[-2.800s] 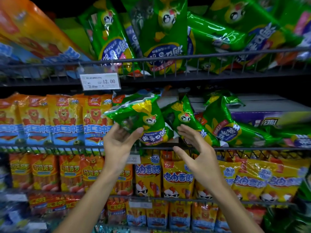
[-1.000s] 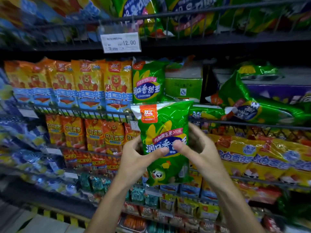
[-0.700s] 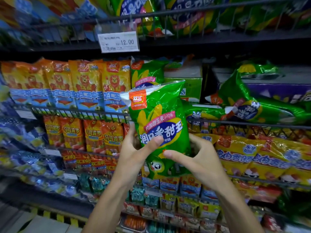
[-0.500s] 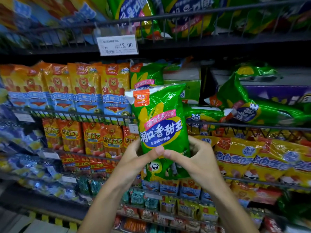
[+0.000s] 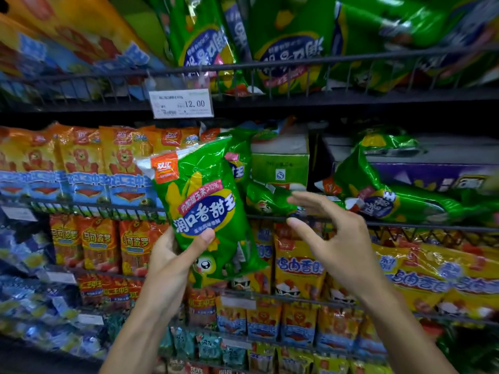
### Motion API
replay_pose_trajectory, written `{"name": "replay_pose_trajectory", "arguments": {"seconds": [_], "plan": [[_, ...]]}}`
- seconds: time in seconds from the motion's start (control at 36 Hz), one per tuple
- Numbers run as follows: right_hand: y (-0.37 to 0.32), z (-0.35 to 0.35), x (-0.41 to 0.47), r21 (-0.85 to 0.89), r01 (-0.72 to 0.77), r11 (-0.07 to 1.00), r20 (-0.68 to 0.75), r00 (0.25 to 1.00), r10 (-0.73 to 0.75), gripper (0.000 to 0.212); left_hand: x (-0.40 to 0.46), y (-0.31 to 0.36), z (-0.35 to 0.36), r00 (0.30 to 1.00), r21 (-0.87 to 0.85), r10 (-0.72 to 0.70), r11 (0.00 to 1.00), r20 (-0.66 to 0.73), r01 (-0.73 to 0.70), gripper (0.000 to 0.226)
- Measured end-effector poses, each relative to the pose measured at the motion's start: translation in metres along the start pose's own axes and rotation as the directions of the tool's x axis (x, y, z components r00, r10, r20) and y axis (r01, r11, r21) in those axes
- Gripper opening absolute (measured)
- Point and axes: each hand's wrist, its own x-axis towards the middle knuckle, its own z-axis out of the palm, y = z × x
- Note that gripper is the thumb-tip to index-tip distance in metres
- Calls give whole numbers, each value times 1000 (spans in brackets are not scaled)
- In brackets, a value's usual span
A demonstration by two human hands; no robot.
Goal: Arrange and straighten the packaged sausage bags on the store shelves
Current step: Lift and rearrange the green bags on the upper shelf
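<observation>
Head: left hand [image 5: 172, 255] grips green bag [image 5: 199, 206] (upright); right hand [image 5: 334, 238] free.

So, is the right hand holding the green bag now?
No, the right hand is open beside the green bag, which only the left hand holds.

Dim, cool store light is falling from above; glare is streaking the green bag [image 5: 205, 209]; edges are bending and smearing; shelf [image 5: 351, 101] undersides are sitting in shadow.

- Black wire-railed metal store shelves [image 5: 310, 60]
- Orange plastic sausage bags [image 5: 81, 163] standing upright
- Green plastic sausage bags [image 5: 405, 201] lying flat
- Green cardboard box [image 5: 280, 168]
</observation>
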Motion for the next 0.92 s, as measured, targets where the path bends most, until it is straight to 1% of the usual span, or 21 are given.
{"name": "replay_pose_trajectory", "arguments": {"seconds": [0.08,0.11,0.17,0.19,0.25,0.31,0.33,0.42,0.5,0.56,0.61,0.69,0.78,0.86,0.92], "plan": [[-3,7,23,-222,45,974,63,997,-32,56,8,2,-2,1000,-1,23,1000,-2,-23,66],[-3,10,31,-303,64,951,95,995,-37,59,10,3,-2,999,-2,35,999,1,-35,66],[1,16,44,-435,104,894,171,985,-31,65,14,4,0,998,-9,56,998,6,-56,58],[3,18,48,-489,126,863,200,979,-30,65,16,5,0,998,-14,64,998,11,-64,55],[7,18,54,-548,159,821,211,976,-48,59,20,6,1,997,-10,80,997,19,-80,60],[9,16,55,-546,159,823,181,981,-69,52,23,7,1,996,-3,81,997,20,-81,68],[10,15,54,-547,155,823,164,984,-75,50,25,8,1,996,-7,82,997,18,-82,68],[13,13,51,-533,123,837,90,992,-89,46,29,8,2,993,-22,114,993,20,-114,58],[15,9,48,-496,72,865,10,997,-77,47,31,9,9,988,-4,148,989,38,-148,42],[17,4,47,-450,34,893,-51,997,-63,48,33,11,14,985,13,164,986,59,-165,44],[21,-1,47,-385,2,923,-115,992,-50,50,37,13,17,979,24,197,980,53,-199,42],[28,-10,43,-271,-40,962,-233,972,-26,54,45,14,23,970,-16,237,972,57,-236,44],[32,-20,38,-205,-67,977,-341,940,-7,55,54,17,36,961,-45,262,965,86,-259,46],[36,-27,34,-135,-93,987,-401,915,31,53,62,22,53,949,-18,296,955,107,-296,40],[36,-30,31,-118,-121,986,-430,901,60,54,67,24,64,942,-10,316,948,113,-317,46]]}}
